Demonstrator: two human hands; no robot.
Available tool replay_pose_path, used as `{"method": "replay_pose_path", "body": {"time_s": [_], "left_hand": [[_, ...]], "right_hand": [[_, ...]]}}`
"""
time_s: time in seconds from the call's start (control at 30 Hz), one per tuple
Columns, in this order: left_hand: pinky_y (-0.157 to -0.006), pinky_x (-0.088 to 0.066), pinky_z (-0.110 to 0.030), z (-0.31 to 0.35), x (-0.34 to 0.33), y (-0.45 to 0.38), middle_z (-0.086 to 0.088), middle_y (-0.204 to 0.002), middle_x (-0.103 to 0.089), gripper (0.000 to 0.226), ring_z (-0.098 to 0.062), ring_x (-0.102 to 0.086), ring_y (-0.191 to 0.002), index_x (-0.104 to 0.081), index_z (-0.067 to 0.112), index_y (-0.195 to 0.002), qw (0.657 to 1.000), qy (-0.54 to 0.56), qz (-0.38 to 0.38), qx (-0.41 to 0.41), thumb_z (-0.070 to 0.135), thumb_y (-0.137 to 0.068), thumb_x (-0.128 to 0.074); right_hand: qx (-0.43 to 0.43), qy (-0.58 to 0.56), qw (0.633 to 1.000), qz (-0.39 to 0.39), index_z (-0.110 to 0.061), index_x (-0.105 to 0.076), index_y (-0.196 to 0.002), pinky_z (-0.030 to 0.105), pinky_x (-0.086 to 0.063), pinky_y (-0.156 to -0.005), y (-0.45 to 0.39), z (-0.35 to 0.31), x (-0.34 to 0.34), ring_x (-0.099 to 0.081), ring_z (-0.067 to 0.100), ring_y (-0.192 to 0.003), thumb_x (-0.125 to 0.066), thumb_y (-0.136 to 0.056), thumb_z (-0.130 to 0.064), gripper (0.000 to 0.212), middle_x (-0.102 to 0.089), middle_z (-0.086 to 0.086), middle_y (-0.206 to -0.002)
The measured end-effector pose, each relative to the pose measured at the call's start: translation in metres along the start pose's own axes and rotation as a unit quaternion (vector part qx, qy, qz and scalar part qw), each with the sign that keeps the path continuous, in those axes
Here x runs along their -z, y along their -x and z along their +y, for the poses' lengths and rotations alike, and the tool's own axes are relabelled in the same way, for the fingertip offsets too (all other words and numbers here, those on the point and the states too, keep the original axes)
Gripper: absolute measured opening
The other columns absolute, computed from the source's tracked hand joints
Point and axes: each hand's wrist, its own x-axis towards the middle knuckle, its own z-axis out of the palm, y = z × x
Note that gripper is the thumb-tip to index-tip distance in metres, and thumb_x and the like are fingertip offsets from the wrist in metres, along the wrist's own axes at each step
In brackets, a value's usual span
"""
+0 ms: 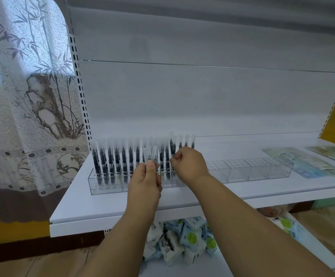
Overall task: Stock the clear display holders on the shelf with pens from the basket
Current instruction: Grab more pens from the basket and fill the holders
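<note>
A long clear display holder (94,183) stands on the white shelf (106,204). Its left part is filled with several upright black-ink pens (112,156) with clear caps. Its right part (262,168) holds no pens. My left hand (145,182) grips a small bunch of pens (150,154) in front of the holder's middle. My right hand (188,162) pinches a pen (171,148) standing among the filled slots. The basket is out of view.
Flat printed packets (306,164) lie on the shelf's right end. A heap of small white-and-blue packs (182,238) sits on the lower shelf under my arms. A bamboo-print curtain (29,86) hangs at the left. The shelf's back panel (202,96) rises behind the holder.
</note>
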Motion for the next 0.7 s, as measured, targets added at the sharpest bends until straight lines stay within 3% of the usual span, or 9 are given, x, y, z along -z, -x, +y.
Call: {"method": "replay_pose_path", "body": {"time_s": [0.23, 0.33, 0.47, 0.7], "left_hand": [[-0.045, -0.029, -0.027, 0.001, -0.001, 0.001, 0.002, -0.060, -0.047, 0.035, -0.010, -0.035, -0.046, -0.061, 0.017, -0.097, 1.000, -0.008, 0.000, 0.005, 0.043, -0.104, -0.039], [-0.044, -0.028, -0.026, 0.001, -0.002, 0.001, 0.001, -0.060, -0.046, 0.035, -0.010, -0.033, -0.046, -0.061, 0.016, -0.096, 1.000, -0.001, -0.002, 0.006, 0.042, -0.104, -0.039], [-0.044, -0.027, -0.026, 0.002, -0.002, 0.003, 0.000, -0.062, -0.046, 0.036, -0.011, -0.032, -0.046, -0.059, 0.014, -0.096, 1.000, -0.004, -0.009, 0.005, 0.041, -0.105, -0.039], [-0.045, -0.026, -0.027, 0.000, -0.004, 0.002, -0.001, -0.061, -0.046, 0.035, -0.013, -0.032, -0.047, -0.058, 0.014, -0.093, 1.000, -0.008, -0.013, 0.002, 0.040, -0.105, -0.037]], "right_hand": [[0.012, 0.093, 0.995, 0.018, -0.009, -0.064, -0.082, 0.034, -0.051, -0.071, 0.004, 0.001, 0.002, -0.062, 0.027, -0.080, -0.053, -0.093, -0.024, 0.022, -0.067, 0.007, -0.084], [0.022, 0.066, 0.998, 0.012, -0.008, -0.066, -0.081, 0.038, -0.053, -0.075, 0.006, 0.004, 0.000, -0.063, 0.027, -0.078, -0.054, -0.092, -0.023, 0.022, -0.067, 0.006, -0.080], [0.044, 0.041, 0.997, 0.039, -0.020, -0.057, -0.075, 0.039, -0.051, -0.078, 0.013, 0.008, -0.004, -0.060, 0.022, -0.076, -0.055, -0.093, -0.026, 0.020, -0.063, -0.003, -0.076], [0.044, 0.039, 0.998, 0.005, -0.018, -0.062, -0.072, 0.039, -0.052, -0.080, 0.009, 0.011, -0.004, -0.063, 0.024, -0.079, -0.058, -0.091, -0.023, 0.020, -0.064, -0.002, -0.075]]}}
